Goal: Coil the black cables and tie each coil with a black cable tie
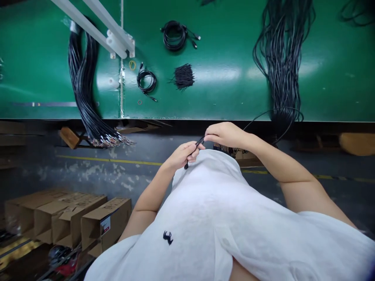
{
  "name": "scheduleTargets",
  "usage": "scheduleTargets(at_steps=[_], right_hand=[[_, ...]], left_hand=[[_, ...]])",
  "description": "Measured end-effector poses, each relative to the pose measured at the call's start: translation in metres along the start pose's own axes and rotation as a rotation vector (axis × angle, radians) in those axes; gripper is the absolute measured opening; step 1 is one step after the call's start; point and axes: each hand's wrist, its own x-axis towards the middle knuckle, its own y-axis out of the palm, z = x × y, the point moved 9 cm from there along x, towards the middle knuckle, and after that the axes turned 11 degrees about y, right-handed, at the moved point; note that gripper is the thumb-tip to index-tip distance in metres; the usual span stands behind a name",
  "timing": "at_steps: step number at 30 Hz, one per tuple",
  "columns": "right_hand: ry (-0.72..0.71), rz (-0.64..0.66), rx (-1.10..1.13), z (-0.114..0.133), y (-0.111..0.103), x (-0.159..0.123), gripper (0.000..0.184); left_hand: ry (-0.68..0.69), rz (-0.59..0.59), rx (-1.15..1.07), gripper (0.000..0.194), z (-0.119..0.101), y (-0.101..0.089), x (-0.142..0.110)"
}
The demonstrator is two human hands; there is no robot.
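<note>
My left hand (185, 154) is closed around a black cable (200, 141), whose dark end pokes out below the fingers. Just to its upper right, my right hand (224, 134) pinches the same cable between thumb and fingers. Both hands are held in front of the white shirt, below the bench edge. A thin black strand runs from behind my right hand toward a long bundle of black cables (283, 62) hanging over the bench edge. Whether that strand joins the held cable is hidden.
On the green bench (222, 97) lie a large coiled cable (173, 36), a smaller coil (147, 81), a pile of short black ties (184, 75) and a yellow rubber band (132, 65). Another cable bundle (84, 86) hangs at left, near white posts (88, 27). Cardboard boxes (107, 222) stand lower left.
</note>
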Motion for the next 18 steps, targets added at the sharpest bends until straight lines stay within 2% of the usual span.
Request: scheduleTargets(at_steps=[2,4,7,10,12,15,18], right_hand=[[-0.010,-0.044,0.152,-0.025,-0.009,0.000,0.037],[0.032,-0.130,0.261,-0.060,-0.016,-0.003,0.040],[0.165,-0.222,0.311,-0.125,-0.013,-0.012,0.043],[0.346,-0.265,0.291,-0.189,0.008,-0.034,0.045],[0.451,-0.269,0.255,-0.221,0.027,-0.052,0.046],[0.500,-0.183,0.194,-0.243,0.054,-0.070,0.043],[0.537,-0.204,0.111,-0.248,0.054,-0.078,0.044]], left_hand=[[-0.033,-0.026,-0.091,0.031,-0.007,-0.003,-0.002],[-0.033,-0.102,-0.170,0.022,-0.016,-0.010,-0.003],[-0.017,-0.243,-0.312,0.030,-0.028,-0.025,-0.010],[0.187,-0.398,-0.438,0.036,-0.057,-0.051,-0.019],[0.355,-0.474,-0.459,0.034,-0.077,-0.068,-0.028],[0.426,-0.517,-0.452,0.033,-0.088,-0.080,-0.037],[0.447,-0.510,-0.468,0.034,-0.090,-0.085,-0.043]])
